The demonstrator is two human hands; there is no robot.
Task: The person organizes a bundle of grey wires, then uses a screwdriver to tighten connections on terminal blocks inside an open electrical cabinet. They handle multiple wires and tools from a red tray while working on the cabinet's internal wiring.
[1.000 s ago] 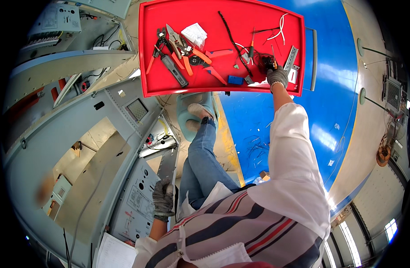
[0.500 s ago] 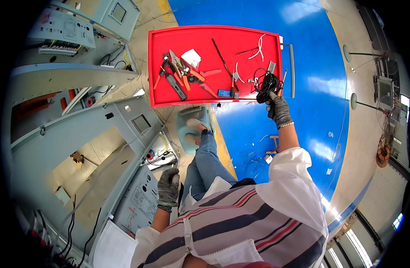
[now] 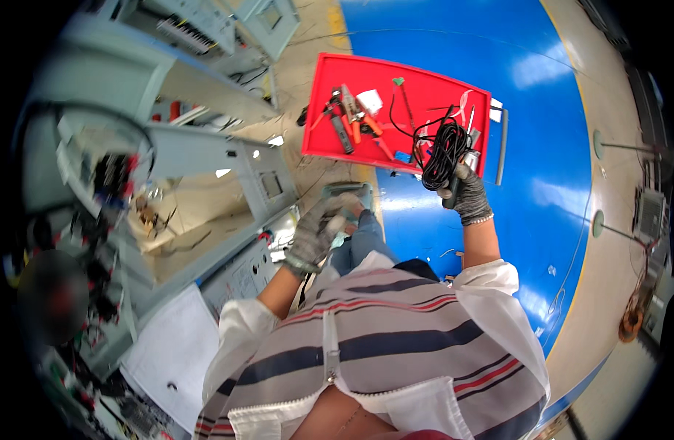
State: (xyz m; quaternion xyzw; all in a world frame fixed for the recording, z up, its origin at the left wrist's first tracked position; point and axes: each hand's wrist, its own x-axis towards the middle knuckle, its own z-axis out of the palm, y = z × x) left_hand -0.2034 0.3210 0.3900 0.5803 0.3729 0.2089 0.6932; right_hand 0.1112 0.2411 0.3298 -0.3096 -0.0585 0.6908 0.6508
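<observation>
My right hand [image 3: 467,192], in a grey glove, grips a dark handle from which a bundle of black cable [image 3: 444,149] hangs, lifted just above the right end of a red tray [image 3: 431,91]. On the tray lie orange-handled pliers [image 3: 356,117], a dark tool [image 3: 340,133], a white paper scrap [image 3: 369,101] and thin wires. My left hand [image 3: 315,232], also gloved, is raised near my knee with fingers loosely curled; nothing shows in it.
The tray lies on a blue floor [image 3: 542,147] with a tan strip at the right. A grey metal cabinet [image 3: 205,191] with open panels and wiring stands to my left. White sheets [image 3: 172,352] lie at lower left. A cable coil [image 3: 632,323] sits far right.
My right hand has lifted the black cable bundle off the tray and drawn it toward me. My left hand rose from beside my leg to knee height. The view tilted.
</observation>
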